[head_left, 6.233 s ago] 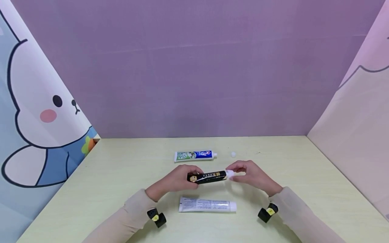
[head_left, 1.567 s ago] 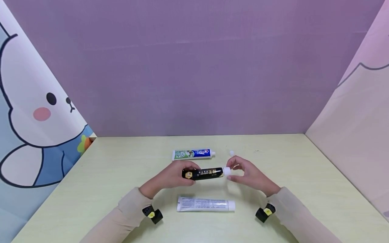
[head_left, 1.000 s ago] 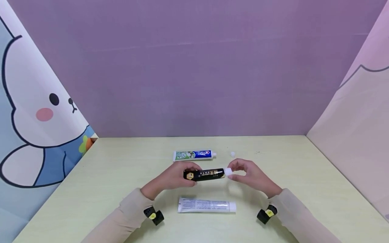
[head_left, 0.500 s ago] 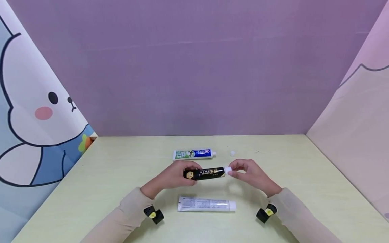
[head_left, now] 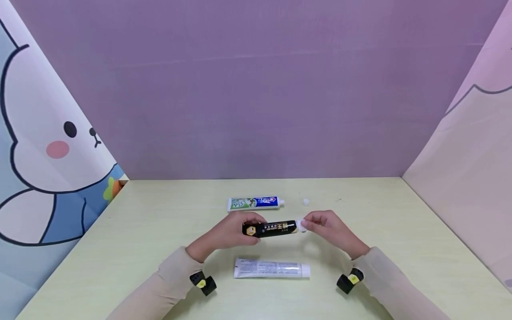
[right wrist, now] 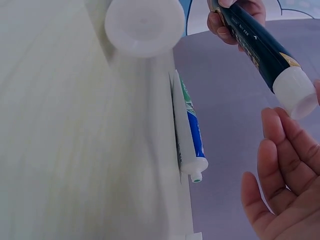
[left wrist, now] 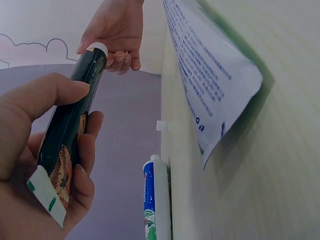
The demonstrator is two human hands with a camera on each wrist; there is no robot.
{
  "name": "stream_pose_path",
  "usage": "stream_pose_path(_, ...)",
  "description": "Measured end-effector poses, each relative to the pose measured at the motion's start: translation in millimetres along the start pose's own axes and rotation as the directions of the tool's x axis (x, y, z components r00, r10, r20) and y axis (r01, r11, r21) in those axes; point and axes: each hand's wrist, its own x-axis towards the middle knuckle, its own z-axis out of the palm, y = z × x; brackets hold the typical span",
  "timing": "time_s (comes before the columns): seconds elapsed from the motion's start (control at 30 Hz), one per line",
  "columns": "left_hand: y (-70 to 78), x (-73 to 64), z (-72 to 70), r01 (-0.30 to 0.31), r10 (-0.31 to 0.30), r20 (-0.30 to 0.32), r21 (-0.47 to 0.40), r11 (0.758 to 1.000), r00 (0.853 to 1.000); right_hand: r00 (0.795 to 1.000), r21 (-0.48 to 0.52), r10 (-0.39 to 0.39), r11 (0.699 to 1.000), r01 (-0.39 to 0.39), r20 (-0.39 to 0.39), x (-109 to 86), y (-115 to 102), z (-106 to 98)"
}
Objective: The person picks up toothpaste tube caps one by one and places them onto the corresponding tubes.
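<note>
We log two long beige sleeves, left (head_left: 160, 284) and right (head_left: 396, 284), plain and pale, reaching the wrists and lightly creased toward the near edge. Both left hand (head_left: 232, 231) and right hand (head_left: 334, 231) are bare. At each cuff we record a small black device, left (head_left: 209, 286) and right (head_left: 345, 284), block-shaped, with a yellow patch at mid-body. We cannot make out the fastening.

A dark tube (left wrist: 65, 130) is gripped by the left hand (left wrist: 20, 127); its white cap (left wrist: 99, 47) is apparently touched by the right hand (left wrist: 119, 27), the contact being partly hidden. On the table (left wrist: 275, 165), a white tube (left wrist: 215, 75), a small loose cap (left wrist: 161, 125) and a blue-and-white tube (left wrist: 161, 195) are seen.
</note>
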Motion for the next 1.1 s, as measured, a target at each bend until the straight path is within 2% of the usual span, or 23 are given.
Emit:
stream_pose_path(0.17, 0.0, 0.0, 0.3, 0.005, -0.005, 0.000, 0.005, 1.000, 1.000, 1.000, 0.032, -0.011, 0.999, 0.011, 0.014, -0.7, -0.5, 0.5)
stream_pose_path(0.5, 1.1, -0.2, 1.6, -0.001, 0.001, 0.009, -0.005, 1.000, 1.000, 1.000, -0.001, -0.027, 1.000, 0.027, 0.001, 0.9, 3.8, -1.1)
stream_pose_path(0.6, 0.9, 0.1, 0.8, -0.002, 0.002, 0.009, -0.001, 1.000, 1.000, 0.998, -0.027, -0.057, 0.998, 0.057, -0.005, 1.5, 4.3, -0.5)
stream_pose_path(0.7, 0.4, 0.9, 0.6, -0.005, 0.005, 0.012, -0.005, 1.000, 1.000, 0.993, -0.056, -0.120, 0.991, 0.119, -0.010, 1.9, 5.2, 0.0)
stream_pose_path(0.87, -0.4, 2.0, 0.6, 0.002, -0.002, 0.015, 0.002, 1.000, 1.000, 0.971, -0.083, -0.239, 0.968, 0.238, 0.008, 1.9, 7.4, 0.0)
stream_pose_path(1.1, 0.1, 2.8, 0.4, 0.003, -0.003, 0.018, 0.007, 1.000, 1.000, 0.965, -0.115, -0.260, 0.960, 0.256, -0.022, 1.3, 7.5, -0.9)
